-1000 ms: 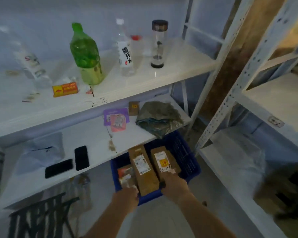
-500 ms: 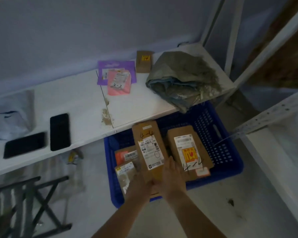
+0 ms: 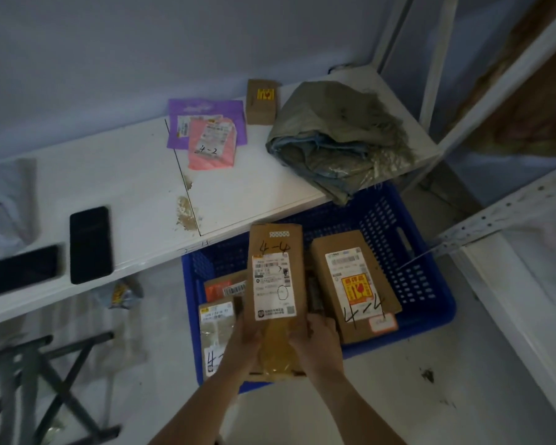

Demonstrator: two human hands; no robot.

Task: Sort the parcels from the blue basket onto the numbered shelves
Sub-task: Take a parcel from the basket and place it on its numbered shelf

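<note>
Gripping the long cardboard box (image 3: 276, 268) at its near end, we have our left hand (image 3: 241, 345) curled round its left edge and our right hand (image 3: 318, 345) curled round its right edge; the two hands sit apart, with a strip of yellowish tape showing between them. From the head camera, the box bears a white label and a handwritten "4-4"; it lies lengthwise over the blue basket (image 3: 430, 284), near end above the basket's near rim, far end reaching the front edge of the white shelf (image 3: 126, 175); we cannot tell whether it is lifted clear of the parcels below.

Just right of it in the basket lies a second brown box (image 3: 353, 284), also marked "4-4", with a red and yellow sticker; to the left lie a small labelled parcel (image 3: 215, 332) and an orange parcel (image 3: 222, 287) beyond it.

On the shelf we see a pink mailer (image 3: 211, 144) marked "4-2" lying partly on a purple mailer (image 3: 206, 107); beside them a small brown box (image 3: 260, 101); then a folded grey-green sack (image 3: 337, 139) hanging over the shelf's edge above the basket; well to the left, two black phones (image 3: 90, 244) side by side.
</note>
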